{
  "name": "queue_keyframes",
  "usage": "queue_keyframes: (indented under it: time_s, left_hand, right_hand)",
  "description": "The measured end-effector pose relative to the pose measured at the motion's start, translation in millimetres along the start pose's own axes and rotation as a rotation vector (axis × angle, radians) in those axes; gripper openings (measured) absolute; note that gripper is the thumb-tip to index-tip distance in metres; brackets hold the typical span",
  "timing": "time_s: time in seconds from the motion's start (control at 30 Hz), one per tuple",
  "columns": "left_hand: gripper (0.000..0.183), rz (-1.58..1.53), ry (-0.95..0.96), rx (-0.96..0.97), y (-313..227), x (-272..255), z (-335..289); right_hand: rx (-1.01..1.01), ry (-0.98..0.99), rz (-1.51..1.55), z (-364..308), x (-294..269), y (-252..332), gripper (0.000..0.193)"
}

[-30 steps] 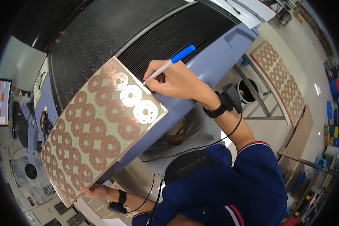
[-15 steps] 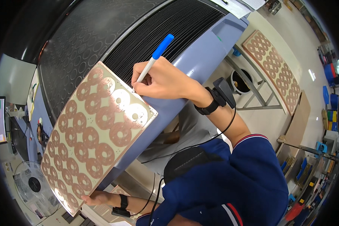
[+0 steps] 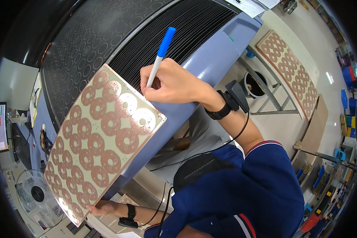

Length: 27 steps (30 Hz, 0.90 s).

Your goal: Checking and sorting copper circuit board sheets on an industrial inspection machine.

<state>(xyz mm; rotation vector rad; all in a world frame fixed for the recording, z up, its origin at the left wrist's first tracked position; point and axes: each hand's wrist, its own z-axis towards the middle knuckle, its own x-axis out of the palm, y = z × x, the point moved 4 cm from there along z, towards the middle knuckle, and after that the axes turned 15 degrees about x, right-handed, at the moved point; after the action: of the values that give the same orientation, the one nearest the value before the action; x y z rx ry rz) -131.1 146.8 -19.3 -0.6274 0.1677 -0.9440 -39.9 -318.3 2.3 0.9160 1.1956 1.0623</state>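
Note:
A large rectangular circuit board panel (image 3: 92,137), cream with rows of copper-coloured rings, lies tilted across the front of a blue-grey machine. At its lower corner, my left hand (image 3: 101,208) grips the edge, thumb on the top face and the other fingers mostly hidden. My right hand (image 3: 174,83) is closed around a white marker pen (image 3: 156,66) with a blue end pointing up. That hand rests at the panel's far right edge. The pen's tip is hidden by my fingers, so I cannot tell whether it touches the panel.
Behind the panel are the machine's black ribbed strip (image 3: 162,35) and dark ring-patterned bed (image 3: 91,35). A similar panel (image 3: 287,71) lies on a side table at right, above a bin (image 3: 255,84). A fan (image 3: 37,194) and a monitor (image 3: 0,127) stand at left.
The pen has swung more upright, its blue end moving left and up. My right hand has shifted very slightly; the panel and my left hand stay nearly still.

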Motion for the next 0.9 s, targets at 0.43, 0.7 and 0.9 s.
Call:
queue_keyframes:
  time_s: [0.43, 0.7, 0.9]
  left_hand:
    - [0.052, -0.089, -0.073, -0.1, -7, -4, -1]
    - [0.022, -0.406, -0.43, -0.602, -76, -70, -12]
    - [0.022, -0.382, -0.617, -0.407, -128, -305, -95]
  right_hand:
    - [0.098, -0.153, 0.38, 0, -18, -14, 0.008]
    - [0.072, -0.156, 0.421, 5, -31, -42, 0.007]
    - [0.035, -0.171, 0.395, -3, -32, -39, 0.009]
